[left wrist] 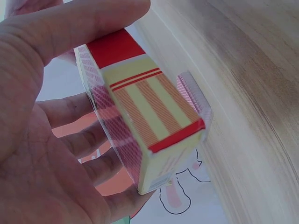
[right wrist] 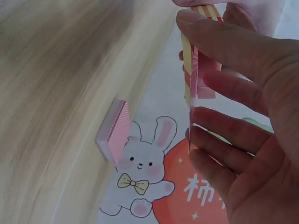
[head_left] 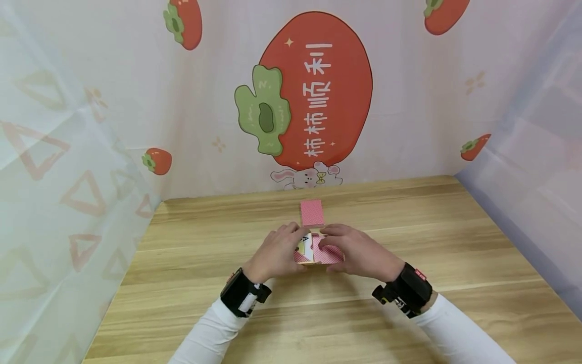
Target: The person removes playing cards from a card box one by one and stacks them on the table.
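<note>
A playing-card box (left wrist: 145,102), with red ends, striped narrow side and pink patterned face, is between both hands. My left hand (head_left: 277,252) grips it, thumb (left wrist: 103,18) on the red end and fingers along the other side. White, yellow and pink printing shows beside that hand in the head view. My right hand (head_left: 364,253) pinches the pink patterned part (head_left: 329,250) between thumb and fingers. In the right wrist view this part is edge-on and thin; whether it is a separate card or the box's face I cannot tell. Beyond both hands lies a pink-backed deck of cards (head_left: 311,213).
Under the hands is a light wood-grain table (head_left: 191,283). A printed cloth (head_left: 204,101) with persimmons and a rabbit hangs at its far edge. Pale cloth walls (head_left: 59,151) stand at either side. Each wrist wears a black camera strap.
</note>
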Demonstrator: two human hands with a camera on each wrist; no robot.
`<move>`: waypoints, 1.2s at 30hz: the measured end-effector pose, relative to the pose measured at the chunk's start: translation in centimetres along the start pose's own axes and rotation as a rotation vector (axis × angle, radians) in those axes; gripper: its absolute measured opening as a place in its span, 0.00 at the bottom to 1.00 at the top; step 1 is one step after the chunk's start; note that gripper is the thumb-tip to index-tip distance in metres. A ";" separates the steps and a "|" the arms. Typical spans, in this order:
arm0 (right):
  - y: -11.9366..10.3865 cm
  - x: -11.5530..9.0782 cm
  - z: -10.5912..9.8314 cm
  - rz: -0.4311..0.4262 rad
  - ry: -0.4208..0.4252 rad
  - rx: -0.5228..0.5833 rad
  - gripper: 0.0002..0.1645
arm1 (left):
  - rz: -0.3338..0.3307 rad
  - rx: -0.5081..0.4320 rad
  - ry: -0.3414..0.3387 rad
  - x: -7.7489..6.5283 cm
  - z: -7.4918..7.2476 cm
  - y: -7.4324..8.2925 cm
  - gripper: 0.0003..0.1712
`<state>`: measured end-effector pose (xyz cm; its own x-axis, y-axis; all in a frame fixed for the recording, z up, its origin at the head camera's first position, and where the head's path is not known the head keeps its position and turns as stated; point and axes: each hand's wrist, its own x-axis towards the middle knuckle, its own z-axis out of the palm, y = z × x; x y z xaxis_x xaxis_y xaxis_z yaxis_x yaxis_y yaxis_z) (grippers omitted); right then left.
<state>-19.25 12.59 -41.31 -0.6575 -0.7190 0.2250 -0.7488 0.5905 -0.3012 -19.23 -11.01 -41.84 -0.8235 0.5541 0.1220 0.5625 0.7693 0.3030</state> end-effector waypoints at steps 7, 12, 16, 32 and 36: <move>-0.2 0.2 0.2 0.010 -0.029 -0.009 0.27 | 0.009 -0.003 0.006 -0.1 0.1 0.0 0.43; -0.1 0.0 0.1 0.015 -0.039 -0.020 0.27 | -0.001 -0.012 0.005 -0.2 0.0 0.0 0.43; 0.1 -0.3 -0.1 0.025 -0.043 -0.019 0.27 | -0.013 -0.026 0.000 -0.3 0.0 -0.1 0.44; 1.7 -1.8 -1.3 0.038 -0.019 -0.003 0.28 | -0.038 -0.025 0.009 -0.6 0.0 -0.8 0.46; 2.1 -2.1 -1.9 0.055 -0.015 0.007 0.27 | -0.052 -0.033 0.010 -0.6 0.0 -1.0 0.45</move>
<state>-19.59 16.08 -40.65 -0.6965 -0.6909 0.1938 -0.7107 0.6268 -0.3194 -19.25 -12.12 -42.20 -0.8525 0.5101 0.1141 0.5160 0.7862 0.3401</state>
